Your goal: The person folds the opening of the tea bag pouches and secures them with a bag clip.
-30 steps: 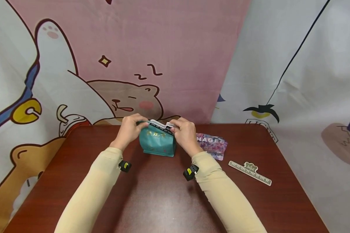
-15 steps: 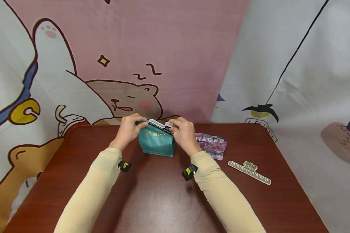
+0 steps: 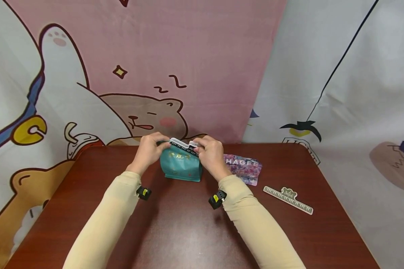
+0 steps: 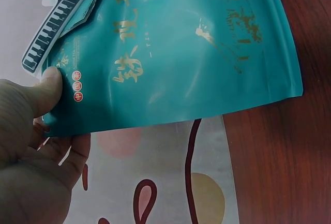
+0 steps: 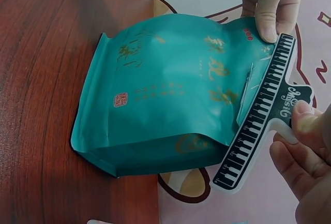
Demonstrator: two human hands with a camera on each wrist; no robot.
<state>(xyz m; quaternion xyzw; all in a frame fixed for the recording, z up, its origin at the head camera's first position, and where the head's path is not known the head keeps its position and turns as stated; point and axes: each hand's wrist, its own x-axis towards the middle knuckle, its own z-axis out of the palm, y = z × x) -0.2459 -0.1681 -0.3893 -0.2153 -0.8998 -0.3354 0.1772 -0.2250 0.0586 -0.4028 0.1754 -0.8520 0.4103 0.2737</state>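
A teal tea bag with gold lettering [image 3: 180, 164] stands upright on the table, its top edge folded over. Across that top lies a black-and-white piano-key clip [image 5: 256, 115], marked "Music". My left hand [image 3: 149, 149] pinches the bag's upper left corner between thumb and fingers, close by the clip's end, as the left wrist view shows. With thumb and fingers, my right hand [image 5: 305, 157] grips the handle of the clip. In the right wrist view the clip's long bar runs along the folded edge.
A purple-pink pouch with white letters [image 3: 244, 168] lies flat behind the right forearm. Farther right on the brown table [image 3: 185, 228] rests a second piano-key clip [image 3: 288, 198], beige and grey. A cartoon-printed cloth [image 3: 202, 67] hangs right behind the table's back edge.
Almost nothing differs. Both hands keep their hold on the bag and clip, with only a slight shift of the right hand to the left.
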